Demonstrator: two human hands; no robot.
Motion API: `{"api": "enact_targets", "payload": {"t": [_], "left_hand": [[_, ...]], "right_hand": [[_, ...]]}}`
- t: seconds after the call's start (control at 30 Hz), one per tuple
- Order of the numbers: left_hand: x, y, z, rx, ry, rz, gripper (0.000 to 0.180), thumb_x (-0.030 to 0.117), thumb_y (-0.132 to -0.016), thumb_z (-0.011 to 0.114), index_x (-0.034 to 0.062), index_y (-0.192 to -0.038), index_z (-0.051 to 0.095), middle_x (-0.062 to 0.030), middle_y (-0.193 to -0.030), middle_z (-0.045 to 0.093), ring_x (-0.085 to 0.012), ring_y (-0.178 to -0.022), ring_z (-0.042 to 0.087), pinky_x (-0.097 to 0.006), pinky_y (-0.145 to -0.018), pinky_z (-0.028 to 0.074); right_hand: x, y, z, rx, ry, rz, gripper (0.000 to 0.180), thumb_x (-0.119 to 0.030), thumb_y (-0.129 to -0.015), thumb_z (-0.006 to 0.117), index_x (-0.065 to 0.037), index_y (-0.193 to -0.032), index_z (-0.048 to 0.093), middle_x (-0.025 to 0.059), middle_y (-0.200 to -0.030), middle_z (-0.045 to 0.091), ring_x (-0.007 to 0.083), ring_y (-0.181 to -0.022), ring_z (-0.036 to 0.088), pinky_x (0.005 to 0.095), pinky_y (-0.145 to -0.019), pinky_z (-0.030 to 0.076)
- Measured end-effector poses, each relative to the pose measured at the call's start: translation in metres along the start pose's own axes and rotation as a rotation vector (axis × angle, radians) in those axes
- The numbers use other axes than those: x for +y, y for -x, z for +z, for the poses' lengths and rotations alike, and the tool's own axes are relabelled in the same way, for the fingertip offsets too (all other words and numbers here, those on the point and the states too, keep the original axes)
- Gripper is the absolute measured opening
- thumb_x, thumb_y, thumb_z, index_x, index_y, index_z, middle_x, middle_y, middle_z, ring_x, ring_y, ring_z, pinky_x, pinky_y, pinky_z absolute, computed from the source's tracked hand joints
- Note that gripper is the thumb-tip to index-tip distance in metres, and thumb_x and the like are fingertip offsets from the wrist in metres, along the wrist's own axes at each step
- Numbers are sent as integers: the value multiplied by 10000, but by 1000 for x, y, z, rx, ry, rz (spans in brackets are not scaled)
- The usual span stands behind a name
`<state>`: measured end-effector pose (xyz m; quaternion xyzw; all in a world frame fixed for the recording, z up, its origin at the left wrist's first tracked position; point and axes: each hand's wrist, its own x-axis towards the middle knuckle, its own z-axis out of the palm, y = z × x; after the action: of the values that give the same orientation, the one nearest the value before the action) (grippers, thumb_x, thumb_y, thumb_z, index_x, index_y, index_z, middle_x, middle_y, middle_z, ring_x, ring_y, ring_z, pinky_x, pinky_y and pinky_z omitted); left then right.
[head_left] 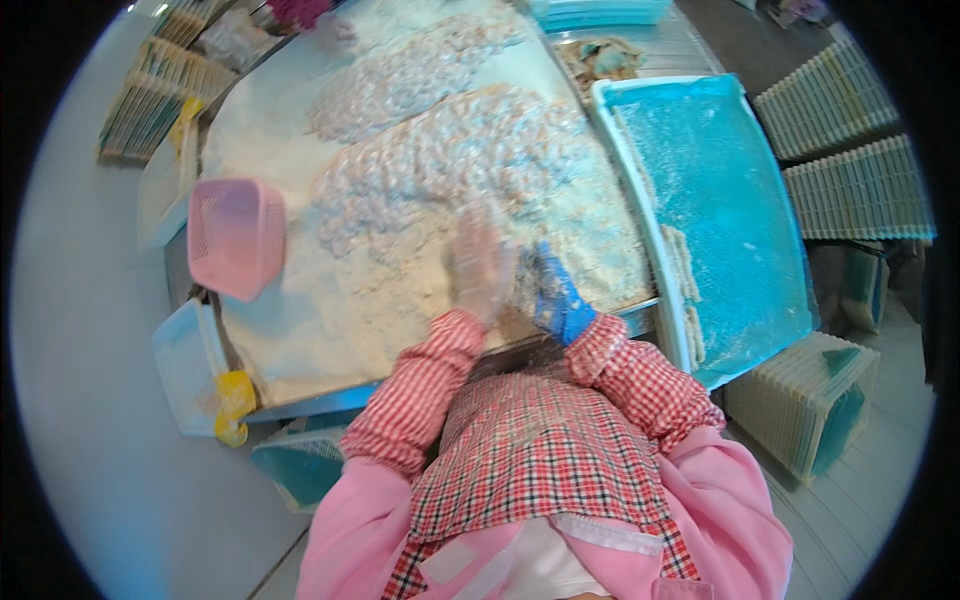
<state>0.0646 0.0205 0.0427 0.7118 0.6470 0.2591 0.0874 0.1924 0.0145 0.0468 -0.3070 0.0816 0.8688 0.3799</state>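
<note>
Sitting at the left edge of the floured table (290, 330), a pink basket (237, 240) tilts slightly. Right of it, flour-coated pieces (450, 160) lie heaped across the table's middle. At their near edge is the left hand (478, 262), too blurred to tell how far open it is or what it holds. Just beside it, the blue-gloved right hand (556, 298) has its fingers partly bent; I cannot tell whether they grip anything. Farther right, pale strips (684, 280) line the left side of a blue-mesh tray (745, 220).

A head-worn fisheye faces down over the worktable (320, 402).
</note>
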Motion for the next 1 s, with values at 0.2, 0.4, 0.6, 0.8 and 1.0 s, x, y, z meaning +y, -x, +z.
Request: {"api": "enact_targets", "payload": {"t": [0.2,0.4,0.6,0.8,1.0], "left_hand": [[-37,47,-44,-575,-24,440,602,377,-932,496,77,-1440,380,-124,-1529,307,-321,-1428,230,-513,-1157,147],[-94,67,-43,-456,-334,-20,667,369,-843,615,41,-1389,419,-187,-1453,370,-371,-1377,286,-515,-1125,227],[-46,26,4,-38,-95,-197,637,263,-805,672,42,-1360,452,-188,-1366,444,-378,-1299,370,-483,-1095,283],[-24,-37,42,163,113,-681,396,244,-804,684,75,-1155,620,-165,-1233,534,-340,-1176,470,-466,-1028,347],[6,-28,54,88,77,-124,292,174,-755,711,76,-1023,647,-163,-1163,580,-353,-1050,537,-441,-884,448]], "right_hand": [[-111,28,22,-51,297,3,386,-423,-965,536,-109,-1174,615,-47,-748,562,81,-569,479,272,-514,432],[-258,100,53,209,630,-107,376,-358,-978,547,-80,-1230,559,-74,-771,535,31,-527,409,207,-394,297],[-342,24,-63,315,450,-231,350,-326,-983,526,-90,-1241,546,16,-972,617,138,-730,533,301,-628,467],[-346,-42,-60,100,523,-366,594,-465,-968,493,-52,-1386,411,146,-1368,482,281,-1214,491,422,-1058,373],[-314,25,-39,398,1061,-311,593,-501,-981,435,-86,-1404,442,176,-1312,556,263,-1161,559,395,-1003,417]]}}
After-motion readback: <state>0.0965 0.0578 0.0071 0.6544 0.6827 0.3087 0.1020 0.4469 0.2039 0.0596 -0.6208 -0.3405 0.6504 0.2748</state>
